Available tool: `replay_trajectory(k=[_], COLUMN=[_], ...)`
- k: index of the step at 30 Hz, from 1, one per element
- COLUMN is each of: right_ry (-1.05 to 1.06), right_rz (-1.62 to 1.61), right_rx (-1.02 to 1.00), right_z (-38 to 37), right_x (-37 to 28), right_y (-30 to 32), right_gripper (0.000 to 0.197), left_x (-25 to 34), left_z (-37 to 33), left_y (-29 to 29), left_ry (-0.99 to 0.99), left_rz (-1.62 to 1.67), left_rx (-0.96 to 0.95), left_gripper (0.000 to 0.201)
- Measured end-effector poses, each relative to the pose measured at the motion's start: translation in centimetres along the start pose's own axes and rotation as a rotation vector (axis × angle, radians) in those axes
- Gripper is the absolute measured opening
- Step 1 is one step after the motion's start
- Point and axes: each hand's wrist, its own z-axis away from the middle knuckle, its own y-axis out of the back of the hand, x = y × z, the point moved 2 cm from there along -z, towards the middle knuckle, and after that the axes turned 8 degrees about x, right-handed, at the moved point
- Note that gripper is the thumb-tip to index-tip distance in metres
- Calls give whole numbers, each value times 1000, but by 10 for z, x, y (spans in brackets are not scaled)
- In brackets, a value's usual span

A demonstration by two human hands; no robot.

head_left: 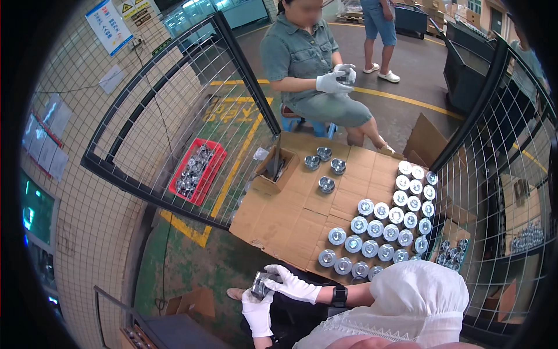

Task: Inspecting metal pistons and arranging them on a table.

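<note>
Both my hands wear white gloves and meet in front of me, past the near left corner of the cardboard-covered table. Between them is a shiny silver metal part, partly hidden by the fingers. My left hand grips it from below. From the right, my right hand closes over its side; a black watch sits on that wrist. On the table's right half, round silver metal parts stand in rows. Several similar parts lie apart toward the far side, their hollow sides facing up.
An open cardboard box stands at the table's far left corner. Beyond the left mesh panel, a red crate of metal pieces is on the floor. A seated co-worker in white gloves holds a part across the table. Mesh also borders the right.
</note>
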Motion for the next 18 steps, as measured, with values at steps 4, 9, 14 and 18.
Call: replay_trajectory(k=[4,9,14,18], right_ry=[36,20,90,13], right_rz=[11,-41,-224,-168], right_rx=[2,-16,-15,-12], right_z=[2,7,8,2], right_x=[-2,-30,-65,-74], right_y=[-2,-2,1,-1], right_gripper=[63,57,37,39], left_x=[6,40,55,42], left_z=[2,10,10,7], left_y=[1,-3,-2,15], left_ry=[35,64,253,345], left_rz=[36,-28,723,993], left_rx=[34,79,-66,-86], left_gripper=[44,36,45,45])
